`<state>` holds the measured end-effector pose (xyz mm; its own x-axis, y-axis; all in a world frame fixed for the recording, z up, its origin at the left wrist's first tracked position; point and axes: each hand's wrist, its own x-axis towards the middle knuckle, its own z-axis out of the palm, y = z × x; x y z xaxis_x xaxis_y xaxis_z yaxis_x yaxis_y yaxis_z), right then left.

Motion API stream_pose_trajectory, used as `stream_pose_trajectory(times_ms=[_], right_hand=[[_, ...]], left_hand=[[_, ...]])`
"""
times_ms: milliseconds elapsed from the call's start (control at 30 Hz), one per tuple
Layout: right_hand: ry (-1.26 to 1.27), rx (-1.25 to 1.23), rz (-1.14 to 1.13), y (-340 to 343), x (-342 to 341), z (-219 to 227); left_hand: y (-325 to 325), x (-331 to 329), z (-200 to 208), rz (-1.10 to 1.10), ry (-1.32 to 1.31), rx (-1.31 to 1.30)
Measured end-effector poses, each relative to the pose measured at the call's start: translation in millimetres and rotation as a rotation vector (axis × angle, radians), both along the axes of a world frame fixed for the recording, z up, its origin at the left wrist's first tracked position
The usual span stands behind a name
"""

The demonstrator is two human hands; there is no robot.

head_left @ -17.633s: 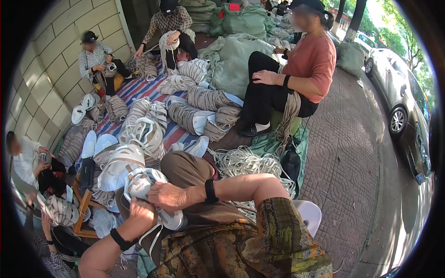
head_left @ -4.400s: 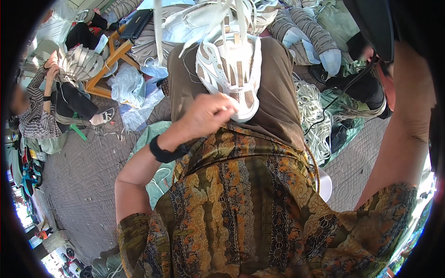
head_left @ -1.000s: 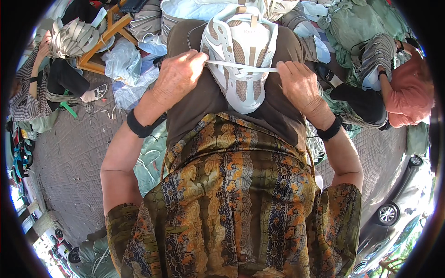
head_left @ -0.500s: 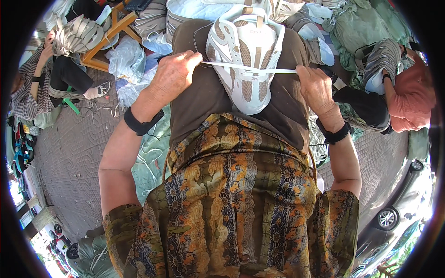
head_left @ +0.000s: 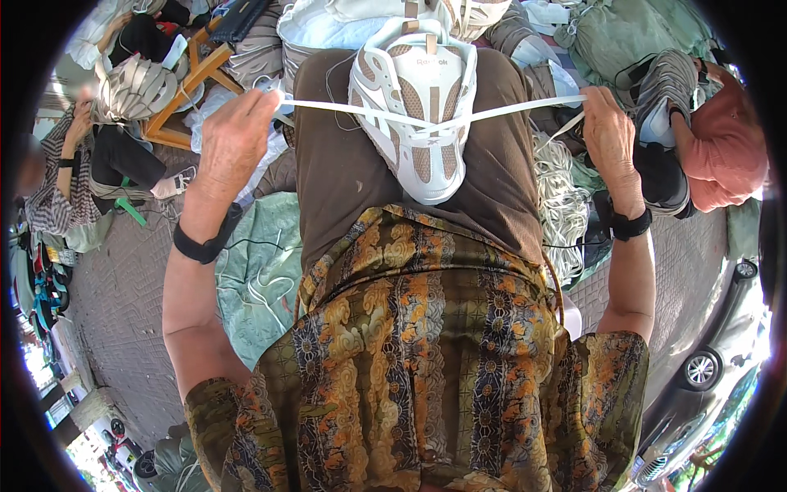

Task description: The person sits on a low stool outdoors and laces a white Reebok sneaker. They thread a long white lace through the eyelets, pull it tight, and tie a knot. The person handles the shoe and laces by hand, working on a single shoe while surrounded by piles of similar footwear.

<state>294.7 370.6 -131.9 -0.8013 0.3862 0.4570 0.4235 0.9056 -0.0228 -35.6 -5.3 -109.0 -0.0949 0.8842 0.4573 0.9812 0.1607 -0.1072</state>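
A white and brown sneaker (head_left: 422, 123) rests on my lap, toe pointing toward me, on brown trousers. A flat white shoelace (head_left: 508, 110) runs through the lowest eyelets near the toe, its two lengths stretched out to either side. My left hand (head_left: 235, 135) pinches one length, its fingers closed, left of the sneaker. On the right, my right hand (head_left: 611, 139) is closed on the other length, with a loose end hanging below it. Both hands are raised and well apart from the shoe, and the lace looks taut.
A heap of white laces (head_left: 561, 197) lies right of my lap, and a green sheet (head_left: 261, 279) to its left. Bundled shoe parts lie beyond my knees beside a wooden stool frame (head_left: 193, 82). A person in a pink top (head_left: 725, 139) sits at right; a car (head_left: 705, 369) stands behind.
Both hands have moved outward, farther from the sneaker, drawing out longer lengths of lace on each side. The lace now crosses in a shallow V over the toe end.
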Motion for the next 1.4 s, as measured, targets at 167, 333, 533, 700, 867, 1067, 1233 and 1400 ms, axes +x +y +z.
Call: stream_pose_trajectory(times_ms=[167,333,533,700,867,1067,1233,1400], right_hand=[[-0.187,0.044,-0.126,47,40,-16],[-0.300,-0.146,-0.367,115,129,-72],[-0.111,-0.081,-0.465,192,276,-113],[0.005,-0.171,-0.733,201,369,-113],[-0.087,-0.052,-0.785,197,409,-76],[-0.084,0.037,-0.852,140,412,-57],[-0.132,0.179,-0.926,119,432,-28],[0.125,0.244,-0.819,120,474,-26]], left_hand=[[-52,-37,-35,0.148,0.057,-0.078],[-128,-68,-73,0.249,0.065,-0.043],[-222,-93,-95,0.686,0.009,-0.153],[-292,-101,-95,0.944,-0.138,-0.132],[-351,-102,-128,1.128,-0.139,-0.233],[-389,-100,-99,1.244,-0.146,-0.227],[-412,-97,-108,1.345,-0.209,-0.135],[-448,-81,-112,1.499,-0.258,0.019]])
